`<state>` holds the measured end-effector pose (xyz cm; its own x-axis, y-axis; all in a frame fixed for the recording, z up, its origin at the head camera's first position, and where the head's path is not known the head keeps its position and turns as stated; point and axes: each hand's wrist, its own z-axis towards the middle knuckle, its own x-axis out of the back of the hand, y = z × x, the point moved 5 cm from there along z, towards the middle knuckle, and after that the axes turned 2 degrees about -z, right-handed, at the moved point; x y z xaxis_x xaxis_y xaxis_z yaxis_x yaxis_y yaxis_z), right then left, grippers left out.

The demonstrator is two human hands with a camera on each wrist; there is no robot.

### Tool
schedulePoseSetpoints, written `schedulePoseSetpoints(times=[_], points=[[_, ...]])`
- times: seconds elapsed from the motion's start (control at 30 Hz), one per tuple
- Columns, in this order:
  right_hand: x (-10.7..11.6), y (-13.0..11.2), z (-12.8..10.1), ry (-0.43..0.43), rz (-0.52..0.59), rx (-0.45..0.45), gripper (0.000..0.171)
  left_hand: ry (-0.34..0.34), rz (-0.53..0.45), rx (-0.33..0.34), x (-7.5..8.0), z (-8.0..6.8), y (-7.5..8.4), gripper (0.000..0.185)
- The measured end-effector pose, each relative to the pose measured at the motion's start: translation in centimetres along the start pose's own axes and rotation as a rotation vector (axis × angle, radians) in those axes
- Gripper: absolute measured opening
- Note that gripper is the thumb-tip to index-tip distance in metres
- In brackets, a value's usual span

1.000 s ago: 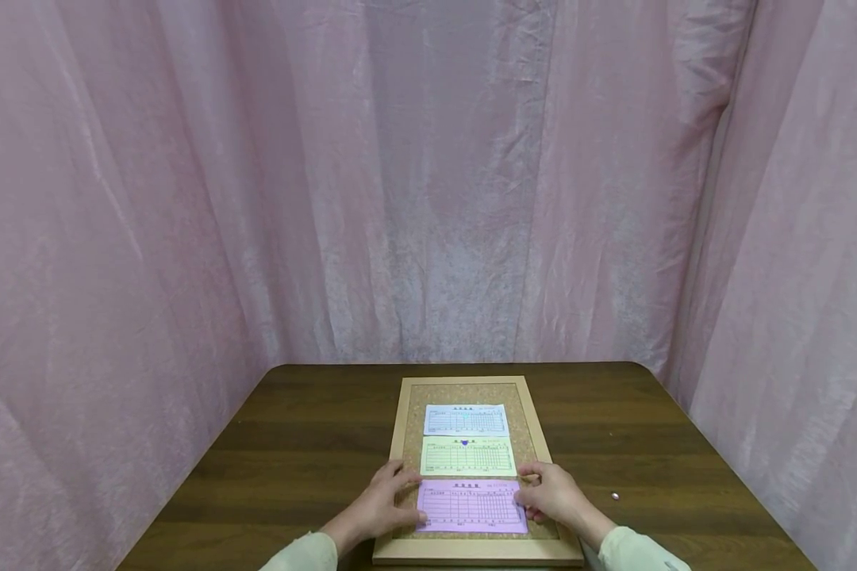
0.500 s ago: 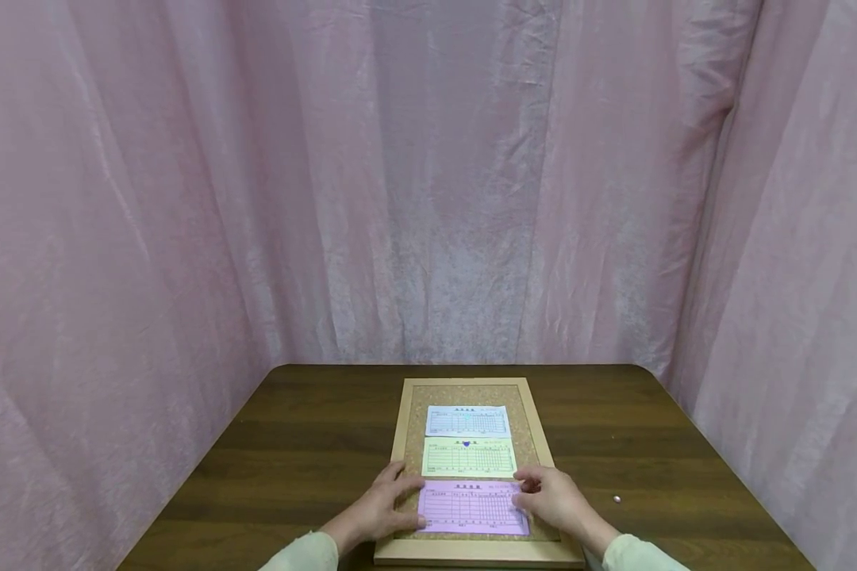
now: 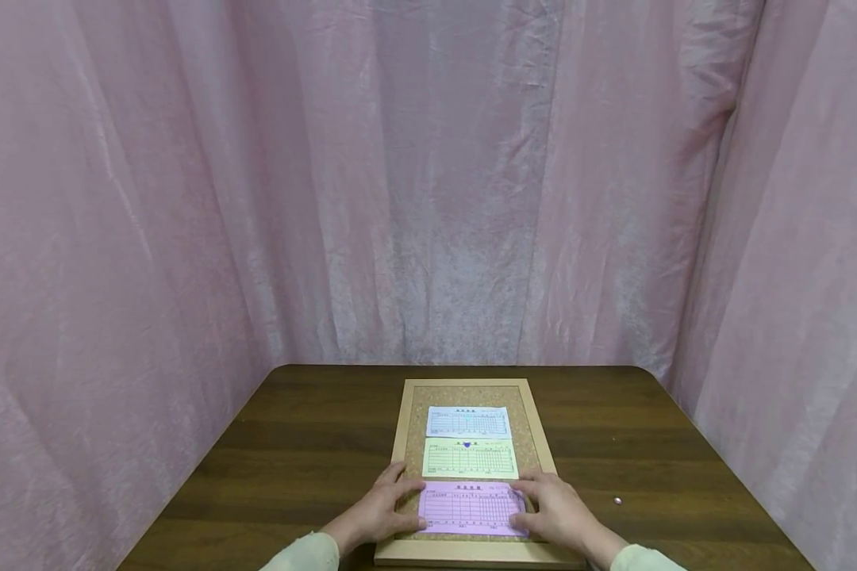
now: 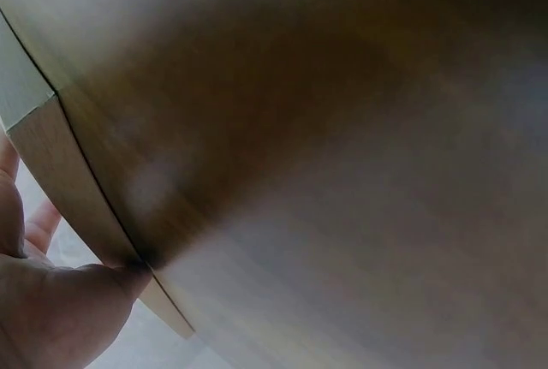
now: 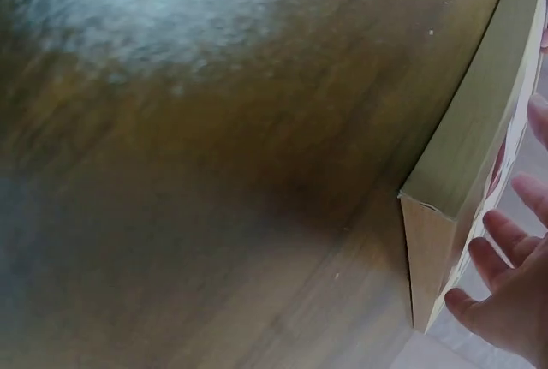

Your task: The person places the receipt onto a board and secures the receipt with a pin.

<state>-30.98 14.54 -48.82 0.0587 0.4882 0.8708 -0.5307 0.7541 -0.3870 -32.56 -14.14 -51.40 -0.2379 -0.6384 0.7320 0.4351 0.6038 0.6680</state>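
A pink printed form slip (image 3: 464, 514) lies on the lower part of a cork board (image 3: 417, 400). My left hand (image 3: 380, 509) touches its left end with spread fingers. At the opposite end, my right hand (image 3: 559, 509) rests thumb and fingertips on the slip's right edge, fingers relaxed. Above it lie a pale green form slip (image 3: 450, 460), with a purple pin (image 3: 466, 445) at its top, and a pale blue form slip (image 3: 446, 426). The wrist views show the left hand (image 4: 64, 309) and right hand (image 5: 509, 292) beside the board's wooden frame (image 5: 471, 129).
The board lies on a dark wood table (image 3: 314, 444). A small shiny pale object (image 3: 617, 500) sits on the table right of the board. Pink curtains (image 3: 457, 182) hang behind and on both sides.
My right hand's fingers have spread along the right edge of the pink slip, the thumb shifting toward its lower corner. The left hand stays in place.
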Motion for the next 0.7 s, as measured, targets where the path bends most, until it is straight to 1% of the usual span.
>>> schedulePoseSetpoints(times=[0.17,0.4,0.5,0.7], points=[[-0.26,0.13,-0.50,-0.058,-0.046,-0.025,0.059,0.002,-0.002,-0.001,0.00,-0.06,0.04,0.056],[-0.36,0.16,-0.73,-0.122,-0.030,-0.075,0.061,-0.008,0.001,0.017,0.01,-0.19,-0.18,0.058],[-0.26,0.18,-0.77,-0.136,-0.030,-0.083,0.061,-0.015,0.006,0.026,0.02,-0.16,-0.11,0.058],[-0.03,0.14,-0.85,-0.126,-0.037,-0.081,0.062,-0.024,0.019,0.026,-0.03,-0.15,0.09,0.058]])
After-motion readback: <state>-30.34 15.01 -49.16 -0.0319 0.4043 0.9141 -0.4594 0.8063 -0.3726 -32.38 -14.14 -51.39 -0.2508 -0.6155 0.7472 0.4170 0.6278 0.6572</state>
